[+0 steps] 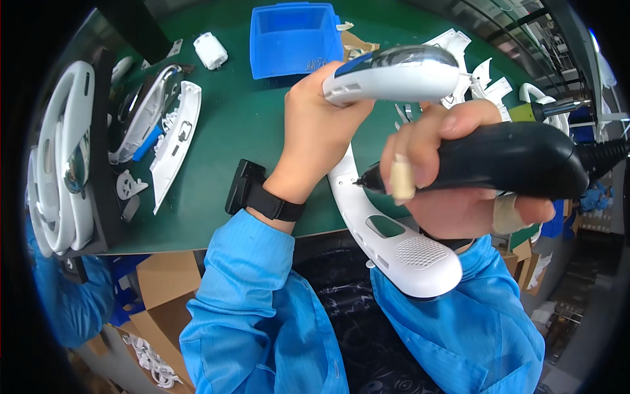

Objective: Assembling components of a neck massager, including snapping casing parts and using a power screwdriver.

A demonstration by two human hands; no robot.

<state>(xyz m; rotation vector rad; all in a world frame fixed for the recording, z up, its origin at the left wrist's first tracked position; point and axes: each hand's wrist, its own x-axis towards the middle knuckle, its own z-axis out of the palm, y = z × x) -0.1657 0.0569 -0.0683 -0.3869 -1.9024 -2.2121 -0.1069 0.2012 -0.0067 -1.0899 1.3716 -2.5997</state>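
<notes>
My left hand [321,125] is closed round the upper arm of a white, U-shaped neck massager [364,217]. Its far end has a shiny cap, and the near end, with a dotted grille patch and an oval opening, reaches down over my right sleeve. In my right hand [440,164] is a black electric screwdriver [512,157], lying almost level. The screwdriver's tip points left and meets the white shell, or nearly so, beside small holes at the middle of the curve. Pale finger cots cover some of my right fingers.
A blue bin [295,43] stands at the back of the green table [223,131]. White shell parts [180,138] lie at left, beside a dark rack holding finished-looking white loops [62,157]. More white pieces [485,82] lie at far right, near a yellow-green tool [525,113]. Cardboard boxes [167,282] stand below the table edge.
</notes>
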